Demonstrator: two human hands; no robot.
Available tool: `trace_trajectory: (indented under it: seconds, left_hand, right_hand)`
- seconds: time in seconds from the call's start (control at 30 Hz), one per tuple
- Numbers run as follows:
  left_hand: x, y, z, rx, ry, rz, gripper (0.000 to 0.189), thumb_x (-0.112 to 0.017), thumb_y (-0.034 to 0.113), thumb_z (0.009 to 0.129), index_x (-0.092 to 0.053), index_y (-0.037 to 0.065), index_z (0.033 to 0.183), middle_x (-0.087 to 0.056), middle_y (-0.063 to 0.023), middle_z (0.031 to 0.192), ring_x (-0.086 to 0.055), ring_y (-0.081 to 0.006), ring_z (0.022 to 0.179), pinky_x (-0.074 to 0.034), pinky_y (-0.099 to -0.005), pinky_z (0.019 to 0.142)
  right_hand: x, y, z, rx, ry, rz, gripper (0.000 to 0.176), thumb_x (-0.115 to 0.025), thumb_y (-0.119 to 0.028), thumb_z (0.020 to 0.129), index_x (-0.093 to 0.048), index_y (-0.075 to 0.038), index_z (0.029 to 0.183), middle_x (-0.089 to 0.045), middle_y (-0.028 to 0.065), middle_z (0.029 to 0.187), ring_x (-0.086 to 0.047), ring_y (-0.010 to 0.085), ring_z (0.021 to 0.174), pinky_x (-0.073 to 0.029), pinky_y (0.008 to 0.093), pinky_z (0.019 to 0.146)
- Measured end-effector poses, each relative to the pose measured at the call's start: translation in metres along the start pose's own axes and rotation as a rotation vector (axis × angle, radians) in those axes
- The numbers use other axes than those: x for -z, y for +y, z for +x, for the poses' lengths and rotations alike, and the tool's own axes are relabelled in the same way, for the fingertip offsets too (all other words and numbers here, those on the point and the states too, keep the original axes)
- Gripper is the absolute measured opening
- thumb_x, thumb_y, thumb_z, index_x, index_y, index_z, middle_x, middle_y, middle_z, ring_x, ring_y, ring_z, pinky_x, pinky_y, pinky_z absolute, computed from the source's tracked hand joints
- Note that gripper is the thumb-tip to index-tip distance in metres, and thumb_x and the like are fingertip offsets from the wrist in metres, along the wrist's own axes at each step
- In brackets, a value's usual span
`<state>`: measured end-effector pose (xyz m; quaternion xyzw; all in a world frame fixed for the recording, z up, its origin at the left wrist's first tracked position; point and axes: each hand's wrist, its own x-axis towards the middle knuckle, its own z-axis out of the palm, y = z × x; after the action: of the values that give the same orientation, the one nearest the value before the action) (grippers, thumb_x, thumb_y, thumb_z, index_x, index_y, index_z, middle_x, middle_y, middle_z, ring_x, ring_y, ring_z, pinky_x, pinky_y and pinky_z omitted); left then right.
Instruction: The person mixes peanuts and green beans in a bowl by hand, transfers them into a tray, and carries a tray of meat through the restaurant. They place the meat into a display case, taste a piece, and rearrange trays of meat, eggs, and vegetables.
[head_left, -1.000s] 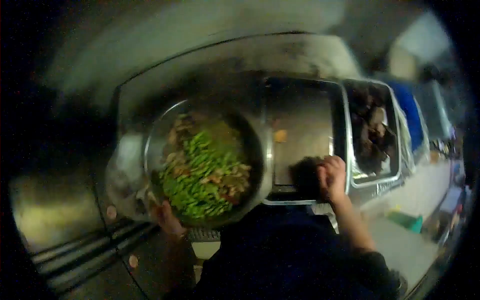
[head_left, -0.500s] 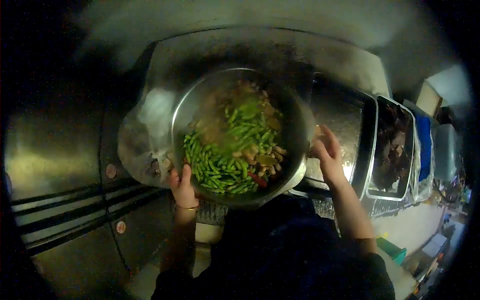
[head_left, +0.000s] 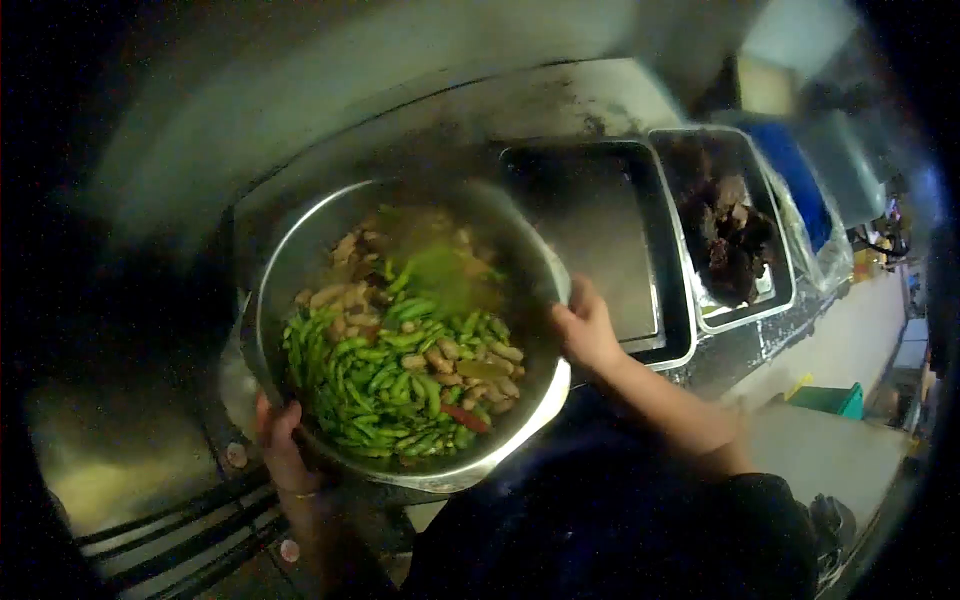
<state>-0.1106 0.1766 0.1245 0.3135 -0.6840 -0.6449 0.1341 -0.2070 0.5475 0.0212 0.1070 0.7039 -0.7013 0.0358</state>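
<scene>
We hold the bowl (head_left: 310,250) of beans (head_left: 385,370) between both grips | left grip (head_left: 278,440) clamped on near-left rim | right grip (head_left: 583,328) clamped on right rim | empty tray (head_left: 600,240) just beyond right grip

Dim kitchen, steel counter (head_left: 600,100) along the wall, steel tray (head_left: 600,240) beside tray of dark pieces (head_left: 730,235), green box (head_left: 830,400) on pale floor (head_left: 820,455).

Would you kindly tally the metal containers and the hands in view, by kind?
metal bowl: 1
metal trays, the empty tray and the filled tray: 2
hands, left hand and right hand, both on the bowl: 2
Total: 5
</scene>
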Motion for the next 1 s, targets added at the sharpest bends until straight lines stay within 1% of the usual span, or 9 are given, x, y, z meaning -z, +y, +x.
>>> trace_trajectory:
  seconds: [0.13, 0.2, 0.23, 0.3, 0.4, 0.57, 0.77, 0.87, 1.0]
  left_hand:
    - [-0.021, 0.051, 0.023, -0.071, -0.353, -0.119, 0.046, -0.050, 0.020, 0.077, -0.052, -0.001, 0.119, -0.058, -0.0072, 0.098, -0.055, -0.0179, 0.089, -0.044, -0.0303, 0.081]
    - [-0.062, 0.087, 0.005, -0.120, -0.343, -0.095, 0.046, -0.048, 0.022, 0.077, -0.053, 0.000, 0.116, -0.058, -0.0071, 0.097, -0.055, -0.0181, 0.085, -0.045, -0.0295, 0.077]
    - [-0.086, 0.103, -0.011, -0.091, -0.153, -0.100, 0.048, -0.048, 0.023, 0.075, -0.052, -0.001, 0.117, -0.059, -0.0092, 0.100, -0.057, -0.0201, 0.087, -0.047, -0.0316, 0.077]
    - [-0.086, 0.116, 0.003, -0.066, -0.328, -0.126, 0.048, -0.047, 0.021, 0.075, -0.052, -0.002, 0.117, -0.059, -0.0116, 0.103, -0.058, -0.0224, 0.090, -0.047, -0.0337, 0.081]
    - [-0.096, 0.134, 0.005, -0.066, -0.494, -0.200, 0.050, -0.047, 0.019, 0.074, -0.050, -0.004, 0.118, -0.059, -0.0160, 0.108, -0.059, -0.0259, 0.095, -0.048, -0.0365, 0.085]
    - [-0.134, 0.169, -0.021, -0.101, -0.620, -0.310, 0.050, -0.045, 0.017, 0.076, -0.046, -0.004, 0.122, -0.058, -0.0157, 0.113, -0.059, -0.0295, 0.099, -0.049, -0.0390, 0.086]
    - [-0.143, 0.222, -0.051, -0.409, -0.593, -0.186, 0.056, -0.046, 0.015, 0.074, -0.044, -0.007, 0.125, -0.056, -0.0178, 0.117, -0.058, -0.0295, 0.101, -0.048, -0.0387, 0.087]
    - [-0.166, 0.224, -0.075, -0.508, -0.465, -0.118, 0.068, -0.048, 0.011, 0.068, -0.036, -0.011, 0.132, -0.053, -0.0184, 0.120, -0.056, -0.0262, 0.104, -0.044, -0.0346, 0.092]
    - [-0.174, 0.220, -0.113, -0.619, -0.326, 0.090, 0.075, -0.049, 0.010, 0.064, -0.033, -0.013, 0.133, -0.049, -0.0184, 0.125, -0.052, -0.0233, 0.107, -0.040, -0.0321, 0.094]
  right_hand:
    - [0.017, 0.015, -0.014, -0.094, -0.041, 0.221, 0.047, -0.056, -0.004, 0.082, -0.041, 0.006, 0.125, -0.061, 0.0130, 0.101, -0.059, 0.0170, 0.086, -0.048, 0.0270, 0.075]
    - [0.029, -0.031, -0.033, -0.290, -0.058, 0.348, 0.043, -0.052, -0.004, 0.082, -0.044, 0.002, 0.123, -0.061, 0.0101, 0.098, -0.058, 0.0142, 0.078, -0.048, 0.0249, 0.067]
    - [0.033, -0.049, -0.042, -0.389, -0.072, 0.411, 0.041, -0.050, -0.004, 0.082, -0.046, 0.000, 0.122, -0.061, 0.0087, 0.097, -0.058, 0.0129, 0.074, -0.047, 0.0238, 0.063]
    - [0.040, -0.063, -0.052, -0.424, -0.085, 0.393, 0.044, -0.048, -0.004, 0.080, -0.046, 0.000, 0.124, -0.061, 0.0076, 0.094, -0.056, 0.0113, 0.068, -0.046, 0.0233, 0.057]
    - [0.051, -0.057, -0.067, -0.540, -0.189, 0.451, 0.060, -0.053, -0.005, 0.082, -0.032, -0.004, 0.137, -0.054, 0.0117, 0.119, -0.056, 0.0197, 0.099, -0.051, 0.0285, 0.072]
    - [0.027, -0.086, -0.100, -0.659, -0.259, 0.556, 0.067, -0.055, -0.009, 0.084, -0.023, -0.018, 0.143, -0.054, 0.0076, 0.116, -0.056, 0.0174, 0.094, -0.052, 0.0264, 0.062]
    - [0.016, -0.104, -0.101, -0.636, -0.219, 0.984, 0.051, -0.051, -0.004, 0.087, -0.034, -0.011, 0.134, -0.059, 0.0058, 0.107, -0.063, 0.0147, 0.084, -0.057, 0.0247, 0.072]
    - [0.010, -0.112, -0.104, -0.795, -0.395, 1.153, 0.049, -0.051, -0.005, 0.089, -0.032, -0.013, 0.134, -0.061, 0.0086, 0.108, -0.065, 0.0196, 0.091, -0.057, 0.0305, 0.078]
    - [0.003, -0.147, -0.095, -0.710, -0.371, 1.076, 0.058, -0.036, 0.005, 0.091, -0.021, -0.018, 0.142, -0.051, 0.0103, 0.127, -0.060, 0.0244, 0.105, -0.055, 0.0375, 0.086]
